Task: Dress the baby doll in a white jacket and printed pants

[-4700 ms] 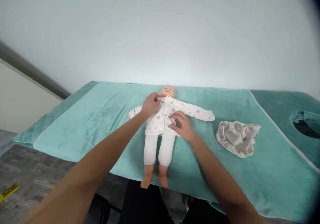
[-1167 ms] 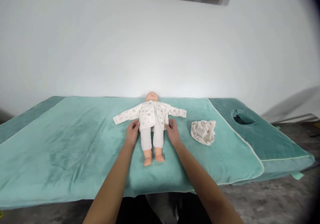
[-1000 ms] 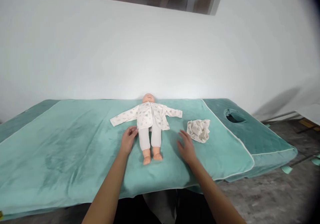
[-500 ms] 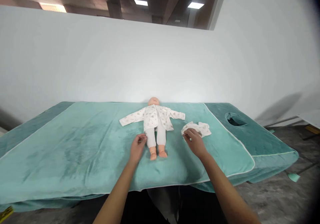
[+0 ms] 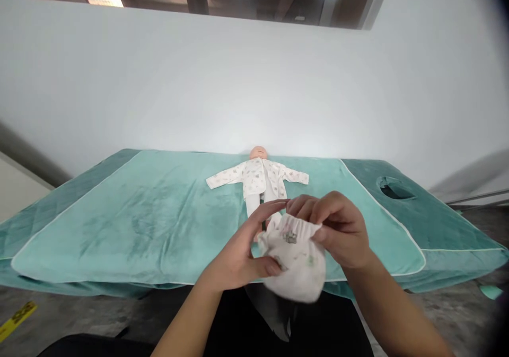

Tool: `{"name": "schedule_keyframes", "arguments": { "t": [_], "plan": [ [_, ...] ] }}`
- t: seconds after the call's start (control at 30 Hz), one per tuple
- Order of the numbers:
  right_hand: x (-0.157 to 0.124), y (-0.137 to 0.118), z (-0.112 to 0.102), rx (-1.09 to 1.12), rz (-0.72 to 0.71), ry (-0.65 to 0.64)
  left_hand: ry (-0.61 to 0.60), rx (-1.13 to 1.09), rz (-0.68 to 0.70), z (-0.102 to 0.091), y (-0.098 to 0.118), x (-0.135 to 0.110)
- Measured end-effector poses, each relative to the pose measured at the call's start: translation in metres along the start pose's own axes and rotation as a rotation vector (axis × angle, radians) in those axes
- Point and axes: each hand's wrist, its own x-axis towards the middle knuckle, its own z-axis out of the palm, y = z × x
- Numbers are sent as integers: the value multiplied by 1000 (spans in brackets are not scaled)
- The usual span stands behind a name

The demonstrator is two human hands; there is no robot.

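Observation:
In front of me, above the near edge of the bed, is a small white printed baby garment (image 5: 298, 269) with a gathered elastic edge; its exact kind is unclear. My right hand (image 5: 344, 229) pinches that gathered edge between thumb and fingers. Around its left side curls my left hand (image 5: 242, 251), thumb against the cloth and fingertips behind the top. Beyond my hands a baby doll (image 5: 259, 152) lies on its back, head toward the wall. It wears an open white printed jacket (image 5: 254, 175) with sleeves spread, and white trousers (image 5: 252, 204). My hands and the garment hide most of its legs.
A turquoise blanket with white piping (image 5: 119, 229) covers the bed, which has a hole (image 5: 397, 189) at its right end. A white wall (image 5: 238, 81) stands right behind. On the floor at left is a yellow strip (image 5: 18, 320).
My right hand has lifted the small printed garment off the bed and brought it toward me. My left hand has moved from beside the doll's leg onto the garment. The view has shifted.

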Motion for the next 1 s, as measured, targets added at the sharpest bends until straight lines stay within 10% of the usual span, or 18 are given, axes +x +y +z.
{"name": "schedule_keyframes", "arguments": {
  "t": [0.2, 0.4, 0.73, 1.0],
  "plan": [
    [-9, 14, -3, 93, 356, 232, 33, -160, -247, 12, -14, 2],
    [-19, 43, -18, 77, 615, 354, 319, -487, -340, 4, -25, 18],
    [-22, 44, -20, -150, 769, -491, 457, -197, -176, -18, -37, 40],
    [-26, 67, -14, 154, 736, 285, 33, -144, -473, -30, -25, 26]
  ]
}}
